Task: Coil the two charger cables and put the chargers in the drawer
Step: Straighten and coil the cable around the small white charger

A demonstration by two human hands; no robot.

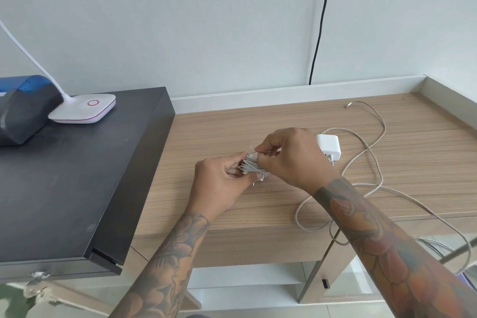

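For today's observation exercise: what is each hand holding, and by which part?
Left hand grips the coiled cable bundle across its middle. Right hand pinches the cable's loose end at the bundle's top. The second charger lies unheld.

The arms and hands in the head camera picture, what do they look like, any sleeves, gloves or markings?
Both forearms are bare, with no sleeves in view, and both hands are gloveless. The left hand sits on a forearm covered in grey-toned floral tattoos. The right hand sits on a forearm tattooed with a dark band near the wrist and large red and orange petal shapes below. No rings, watch or bracelets show.
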